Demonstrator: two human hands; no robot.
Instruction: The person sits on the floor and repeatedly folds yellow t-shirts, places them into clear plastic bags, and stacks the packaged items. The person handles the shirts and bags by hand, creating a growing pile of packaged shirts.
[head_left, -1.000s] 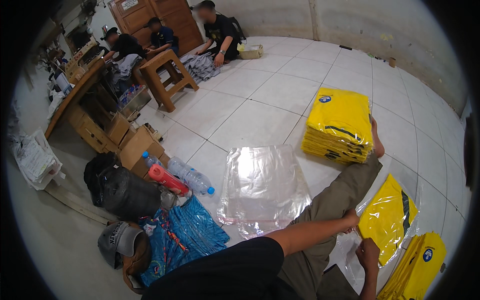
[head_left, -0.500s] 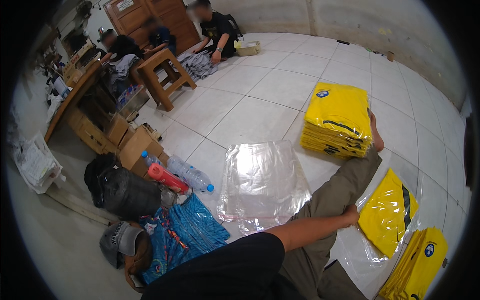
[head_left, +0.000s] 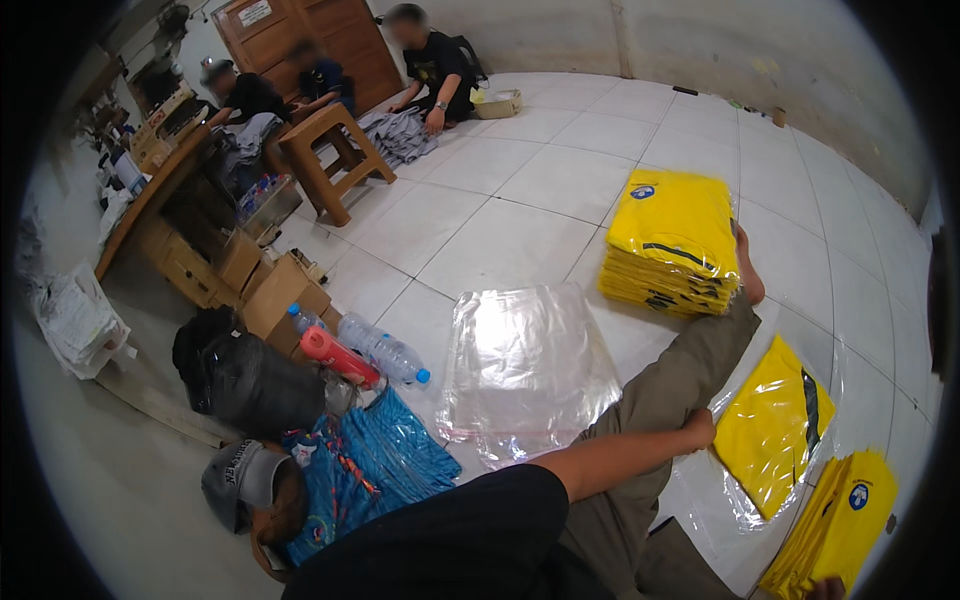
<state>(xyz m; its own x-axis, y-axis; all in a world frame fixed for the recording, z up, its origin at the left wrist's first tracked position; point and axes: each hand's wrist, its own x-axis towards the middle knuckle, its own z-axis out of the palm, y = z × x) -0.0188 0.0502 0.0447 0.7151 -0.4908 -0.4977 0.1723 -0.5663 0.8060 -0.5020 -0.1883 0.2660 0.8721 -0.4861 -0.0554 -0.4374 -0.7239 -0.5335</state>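
Observation:
My left hand (head_left: 700,430) is closed at the near edge of a clear plastic bag (head_left: 735,505), by my trouser leg. Inside or under that film lies a folded yellow shirt (head_left: 770,430) with a dark stripe. At the bottom right, only the fingertips of my right hand (head_left: 828,588) show, against a leaning pile of folded yellow shirts (head_left: 860,500); whether they grip is hidden. Beyond my leg (head_left: 690,370) stands a tall stack of bagged yellow shirts (head_left: 670,225), beside my bare foot (head_left: 748,270). Flat clear bags (head_left: 530,360) lie left of my leg.
Left of me are a blue garment in plastic (head_left: 400,440), a grey cap (head_left: 245,480), a black bag (head_left: 260,380), water bottles (head_left: 385,350), a red bottle (head_left: 335,355) and cardboard boxes (head_left: 285,295). A wooden stool (head_left: 335,160) and several seated people with grey garments (head_left: 400,135) are farther off.
My right hand has come into view at the bottom right, by the pile of yellow shirts. My left hand stays at the bag's edge.

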